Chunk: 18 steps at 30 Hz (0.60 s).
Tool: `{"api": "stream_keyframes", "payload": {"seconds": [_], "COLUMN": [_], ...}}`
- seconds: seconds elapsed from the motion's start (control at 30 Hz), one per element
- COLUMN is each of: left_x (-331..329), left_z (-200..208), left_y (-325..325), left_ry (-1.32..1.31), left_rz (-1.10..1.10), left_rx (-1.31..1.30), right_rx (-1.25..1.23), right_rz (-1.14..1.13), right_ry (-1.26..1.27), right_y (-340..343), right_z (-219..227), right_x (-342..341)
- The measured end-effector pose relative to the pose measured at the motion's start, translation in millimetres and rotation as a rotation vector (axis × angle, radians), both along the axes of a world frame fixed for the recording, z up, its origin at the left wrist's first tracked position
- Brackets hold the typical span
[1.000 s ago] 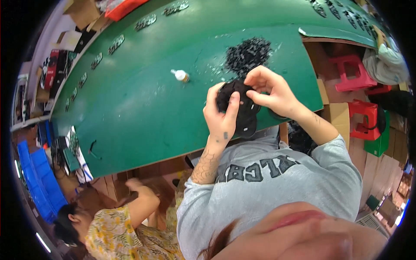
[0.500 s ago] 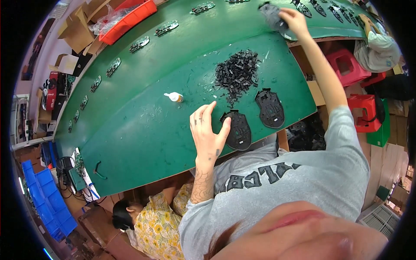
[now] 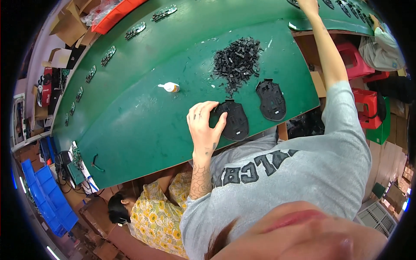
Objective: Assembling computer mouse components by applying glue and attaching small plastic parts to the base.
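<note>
Two black computer mouse bases lie on the green table near its front edge. My left hand [image 3: 203, 123] is beside the left mouse base [image 3: 236, 122], its thumb and forefinger spread apart over that base's left edge. A little to the right lies the other mouse base [image 3: 271, 100], untouched. My right arm stretches to the far upper right, where my right hand [image 3: 308, 6] is cut by the top edge of the view, so its fingers and anything in them are hidden. Beyond the bases is a heap of small black pieces [image 3: 237, 60].
A white dropper bottle [image 3: 171, 87] lies left of the heap. Small circuit boards [image 3: 108, 56] line the green belt [image 3: 130, 56]. An orange-red bin [image 3: 113, 19] sits at the far left. Other people sit at the right [image 3: 383, 50] and lower left [image 3: 158, 208].
My right hand has moved up and away to the top edge; the grey-black mouse part it held is out of sight. My left hand stays by the left base. The view has shifted slightly.
</note>
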<state>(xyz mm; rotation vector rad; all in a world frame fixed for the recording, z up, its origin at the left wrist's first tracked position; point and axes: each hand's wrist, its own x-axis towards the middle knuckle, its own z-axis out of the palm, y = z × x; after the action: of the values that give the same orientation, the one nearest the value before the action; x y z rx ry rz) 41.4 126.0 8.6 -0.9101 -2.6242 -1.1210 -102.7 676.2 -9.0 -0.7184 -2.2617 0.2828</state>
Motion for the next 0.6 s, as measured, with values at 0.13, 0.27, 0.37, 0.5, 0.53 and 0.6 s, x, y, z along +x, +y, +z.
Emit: {"api": "stream_keyframes", "payload": {"seconds": [0.13,0.27,0.37,0.5,0.53,0.6], "left_x": [3.8,4.5,4.0,4.5,5.2,3.2], "left_z": [-0.1,-7.5,-10.1,-8.0,-3.0,-2.2], "left_y": [-2.7,-7.5,-7.3,-7.3,-7.3,-9.6], "left_ry": [-0.249,-0.363,-0.378,-0.474,-0.475,-0.401], "left_rz": [0.076,0.155,0.12,0.138,0.134,0.076], "left_rx": [0.233,0.381,0.434,0.518,0.493,0.372], "right_rx": [-0.469,-0.37,-0.444,-0.481,-0.483,-0.499], "right_rz": [0.727,1.0,0.967,0.944,0.927,0.87], "right_ry": [-0.31,-0.406,-0.425,-0.442,-0.466,-0.546], "right_y": [-106.4,-237.0,-257.1,-258.0,-257.4,-257.2], "right_z": [45.7,54.0,42.4,34.7,34.8,39.1], "right_x": [71.4,136.8,149.1,146.2,147.3,148.1]}}
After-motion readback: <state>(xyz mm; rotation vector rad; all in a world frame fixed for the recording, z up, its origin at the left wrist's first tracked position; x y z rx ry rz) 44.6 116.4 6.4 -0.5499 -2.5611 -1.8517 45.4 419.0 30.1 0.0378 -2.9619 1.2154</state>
